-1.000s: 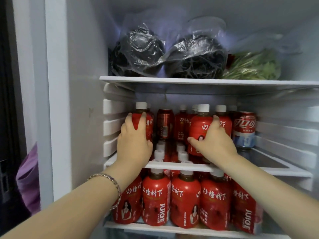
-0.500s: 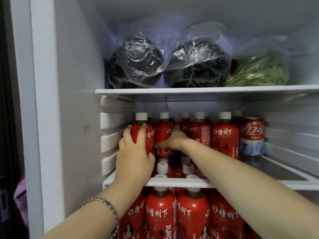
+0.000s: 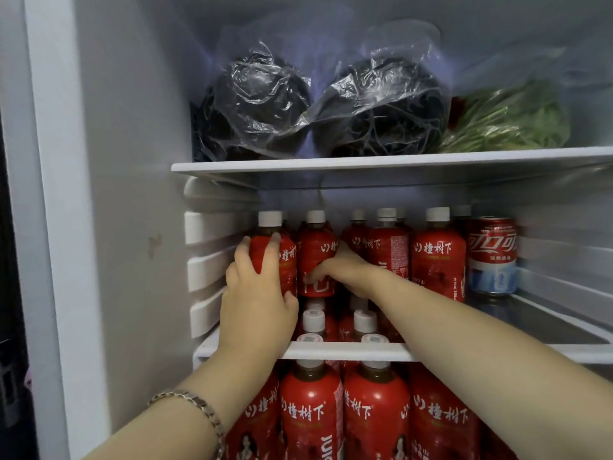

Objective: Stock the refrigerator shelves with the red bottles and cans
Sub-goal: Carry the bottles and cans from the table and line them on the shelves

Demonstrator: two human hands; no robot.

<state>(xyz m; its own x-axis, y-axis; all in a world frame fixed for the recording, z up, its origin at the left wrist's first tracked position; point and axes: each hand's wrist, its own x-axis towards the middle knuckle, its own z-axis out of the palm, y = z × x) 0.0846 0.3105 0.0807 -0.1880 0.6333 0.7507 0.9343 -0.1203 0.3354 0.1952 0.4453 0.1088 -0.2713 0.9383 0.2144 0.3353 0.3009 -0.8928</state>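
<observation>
Red bottles with white caps stand in rows on the middle shelf (image 3: 348,350) of the open refrigerator. My left hand (image 3: 257,293) wraps the leftmost red bottle (image 3: 285,257) at the shelf's left end. My right hand (image 3: 345,272) reaches across and grips the second red bottle (image 3: 316,247) beside it, fingers curled around its lower body. A red cola can (image 3: 492,255) stands at the right end of the row. More red bottles (image 3: 376,416) fill the shelf below.
The top shelf (image 3: 398,161) carries two dark bundles in clear plastic bags (image 3: 318,104) and bagged green vegetables (image 3: 510,121). Bare shelf lies to the right of the cola can. Ribbed rails (image 3: 212,260) line the fridge's left wall.
My right hand let go of a bottle near the middle of the row and moved left to the second bottle. The left hand stayed on the leftmost bottle. The view tilted upward.
</observation>
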